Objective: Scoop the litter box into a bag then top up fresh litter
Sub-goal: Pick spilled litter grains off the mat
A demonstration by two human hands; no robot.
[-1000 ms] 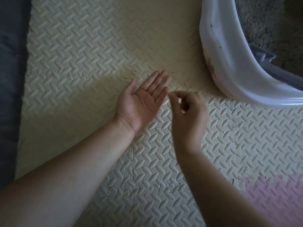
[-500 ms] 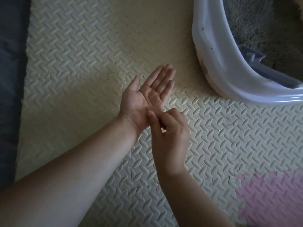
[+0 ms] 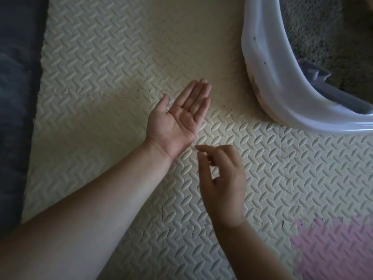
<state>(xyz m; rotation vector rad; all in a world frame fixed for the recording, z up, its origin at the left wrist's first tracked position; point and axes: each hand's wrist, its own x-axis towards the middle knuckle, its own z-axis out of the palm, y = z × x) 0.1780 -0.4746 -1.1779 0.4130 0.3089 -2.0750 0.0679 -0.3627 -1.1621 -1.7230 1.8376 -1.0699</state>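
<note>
The white plastic litter box point(image 3: 268, 73) fills the top right corner, with grey litter point(image 3: 314, 31) inside it. A grey scoop point(image 3: 341, 98) lies in the box, its handle against the near rim. My left hand point(image 3: 177, 118) lies palm up on the mat left of the box, fingers straight and together, nothing visible in the palm. My right hand point(image 3: 222, 178) hovers just below and right of the left wrist, back toward the camera. Its fingers are loosely curled, thumb and forefinger slightly apart, and nothing shows between them. No bag is in view.
A cream foam mat point(image 3: 121, 57) with a raised herringbone pattern covers the floor, with small dark specks near the box. A pink mat tile point(image 3: 333, 249) sits at the bottom right. Dark grey flooring point(image 3: 16, 98) runs along the left edge.
My right hand had pinched down onto the left palm; it has now drawn back toward me and its thumb and forefinger have loosened. The left hand stays palm up.
</note>
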